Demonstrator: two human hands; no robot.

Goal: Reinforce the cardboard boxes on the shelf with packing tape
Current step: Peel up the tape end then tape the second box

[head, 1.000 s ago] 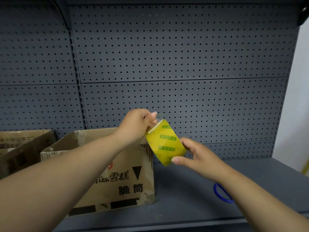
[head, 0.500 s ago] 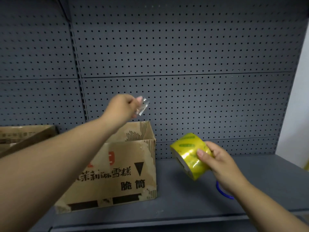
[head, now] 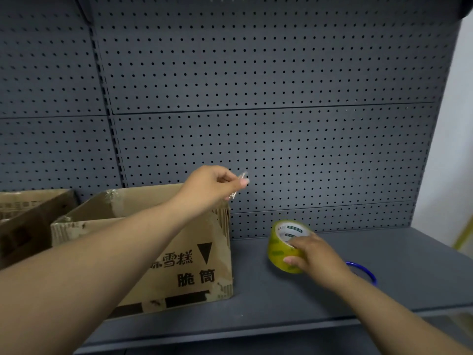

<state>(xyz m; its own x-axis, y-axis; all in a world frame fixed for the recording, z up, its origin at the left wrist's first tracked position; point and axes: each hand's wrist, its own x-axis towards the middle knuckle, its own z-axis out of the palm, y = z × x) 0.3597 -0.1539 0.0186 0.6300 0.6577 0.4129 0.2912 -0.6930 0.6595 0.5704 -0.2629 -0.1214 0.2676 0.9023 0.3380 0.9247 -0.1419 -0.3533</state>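
L hand (head: 212, 184) pinches a clear strip (head: 242, 175), prob. flimsy & self-sticking, so keep it by the end; R hand (head: 316, 254) grips the light, stiff roll (head: 280, 248) across its rim, beside the worn, soft-looking box (head: 202, 226).

Left hand (head: 210, 184) and right hand (head: 316, 253) bare, forearms (head: 115, 252) bare to frame edge, short rounded nails (head: 244, 181)

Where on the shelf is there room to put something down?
Bare shelf lies right of the blue ring, and there is a gap between the printed box and the tape roll. The left is crowded: the printed box sits beside another box.
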